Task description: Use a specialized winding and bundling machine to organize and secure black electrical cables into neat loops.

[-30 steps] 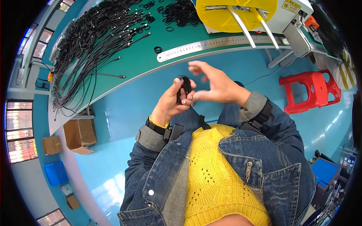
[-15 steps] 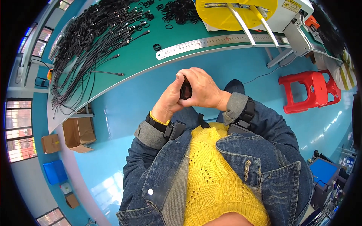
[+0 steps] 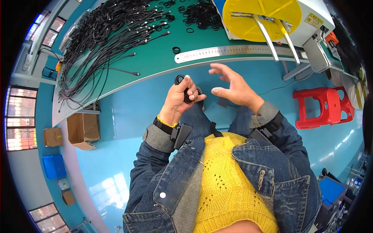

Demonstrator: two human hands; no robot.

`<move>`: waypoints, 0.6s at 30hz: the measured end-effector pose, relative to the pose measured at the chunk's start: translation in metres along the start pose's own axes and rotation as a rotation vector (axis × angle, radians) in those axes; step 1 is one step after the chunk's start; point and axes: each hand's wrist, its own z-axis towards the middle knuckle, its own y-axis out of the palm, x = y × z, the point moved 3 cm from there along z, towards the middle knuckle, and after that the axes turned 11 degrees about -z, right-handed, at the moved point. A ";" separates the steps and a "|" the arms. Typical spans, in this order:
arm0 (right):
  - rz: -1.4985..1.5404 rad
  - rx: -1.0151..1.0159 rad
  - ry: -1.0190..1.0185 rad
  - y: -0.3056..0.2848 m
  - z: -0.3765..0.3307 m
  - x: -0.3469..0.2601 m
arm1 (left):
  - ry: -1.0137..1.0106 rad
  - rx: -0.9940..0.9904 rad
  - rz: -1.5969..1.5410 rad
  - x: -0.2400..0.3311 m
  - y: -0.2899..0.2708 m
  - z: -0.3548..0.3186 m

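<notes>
My left hand (image 3: 179, 96) is closed round a coiled black cable (image 3: 187, 95), whose loops stick out above and below the fingers. To its right, my right hand (image 3: 235, 87) hangs in the air with thumb and fingers spread, holding nothing. Both are in front of the green-topped table (image 3: 155, 62), just off its near edge. A few black rings (image 3: 176, 50) lie on the table by the left end of a long steel ruler (image 3: 233, 50). Farther left spreads a big heap of black cables (image 3: 105, 42), several with metal plugs at their ends.
A pile of black rings (image 3: 202, 15) lies at the table's back. Right of it stands a white machine with a yellow disc (image 3: 260, 23) and rods reaching forward. A red stool (image 3: 320, 108) is on the floor to the right; cardboard boxes (image 3: 82, 130) stand left, under the table.
My hands were together around the black bundle. Now the right hand has let go and moved off to the right, opening; the left hand keeps the coiled cable.
</notes>
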 end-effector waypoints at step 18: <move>-0.123 -0.626 0.068 0.040 0.001 0.013 | 0.930 0.134 1.153 0.374 0.055 -0.031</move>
